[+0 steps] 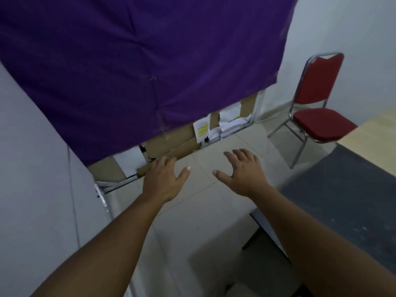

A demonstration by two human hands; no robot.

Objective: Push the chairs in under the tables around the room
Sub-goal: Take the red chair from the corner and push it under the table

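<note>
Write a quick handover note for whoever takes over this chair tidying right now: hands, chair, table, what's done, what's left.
Left hand open, holding nothing, out over the floor.
Right hand open, holding nothing, alongside it.
Red chair stands at the far end of the table, near the wall; its seat looks only partly under the tabletop.
Done: nothing visible in this view.
Left: walk to the red chair and push it in; other chairs are out of view.

Dim, flat indoor light with a bluish cast, soft blur throughout, and wide-angle bending toward the edges.
</note>
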